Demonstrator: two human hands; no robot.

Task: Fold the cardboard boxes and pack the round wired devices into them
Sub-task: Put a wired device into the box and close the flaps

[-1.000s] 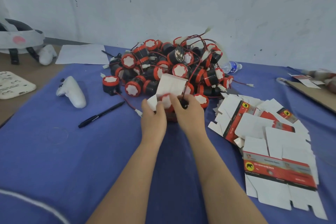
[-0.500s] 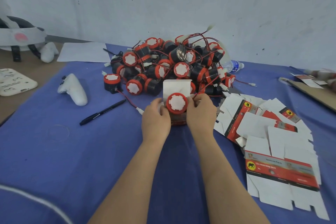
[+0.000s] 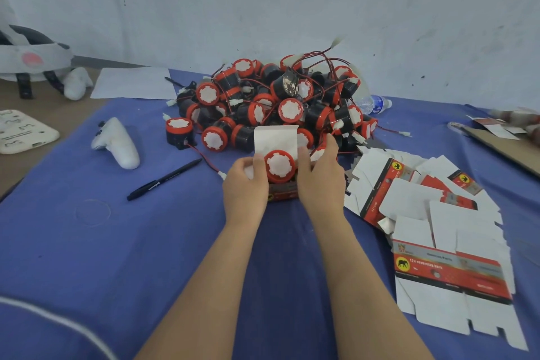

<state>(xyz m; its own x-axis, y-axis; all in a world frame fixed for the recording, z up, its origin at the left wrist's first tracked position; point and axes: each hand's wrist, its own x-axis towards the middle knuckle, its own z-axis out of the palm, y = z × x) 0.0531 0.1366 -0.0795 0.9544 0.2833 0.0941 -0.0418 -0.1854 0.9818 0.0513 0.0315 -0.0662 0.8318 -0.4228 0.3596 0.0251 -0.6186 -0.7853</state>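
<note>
Round red-rimmed device [image 3: 279, 166] in matte cardboard box [image 3: 282, 194], flap upright

We have one view, worn on the head, looking forward and down at the table [image 3: 122, 242] from close above

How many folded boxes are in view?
1: the folded box, held between the left hand and right hand. The flat boxes lie unfolded at right; the device pile may hide more.

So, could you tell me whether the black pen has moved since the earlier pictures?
No. The black pen still lies at the same spot beside the white controller.
</note>
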